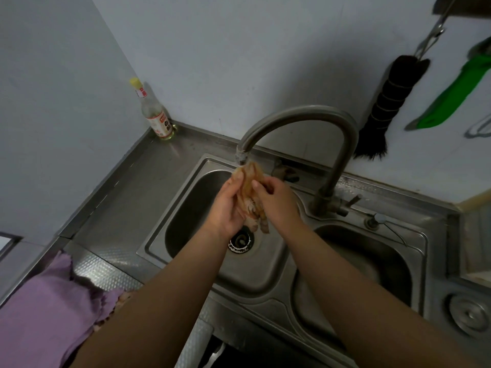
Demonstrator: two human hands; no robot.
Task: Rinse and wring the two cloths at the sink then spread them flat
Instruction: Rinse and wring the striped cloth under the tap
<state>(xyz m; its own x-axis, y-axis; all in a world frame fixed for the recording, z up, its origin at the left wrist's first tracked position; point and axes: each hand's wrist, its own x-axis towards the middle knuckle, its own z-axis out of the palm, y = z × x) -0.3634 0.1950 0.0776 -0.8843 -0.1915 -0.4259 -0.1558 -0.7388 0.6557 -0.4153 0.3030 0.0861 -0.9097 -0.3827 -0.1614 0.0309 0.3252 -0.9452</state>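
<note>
At the centre of the frame, both hands hold a bunched orange cloth (248, 192) just under the spout of the tap (300, 120), over the left basin of the sink (186, 197). The left hand (229, 205) and the right hand (276, 200) each curl their fingers around it from either side. A purple cloth (50, 309) lies on the table (125, 208) at lower left.

Two hands, left hand (229, 205) and right hand (276, 200), meet w/ a cloth (251, 197) between them, under faucet (300, 120) spout, over left sink basin (186, 208). 2nd basin (372, 264) to the right. Bottle (155, 112) in table's (127, 208) back-left corner. 2nd cloth (45, 312) on table, near left. Brush (385, 107) on wall behind faucet.
</note>
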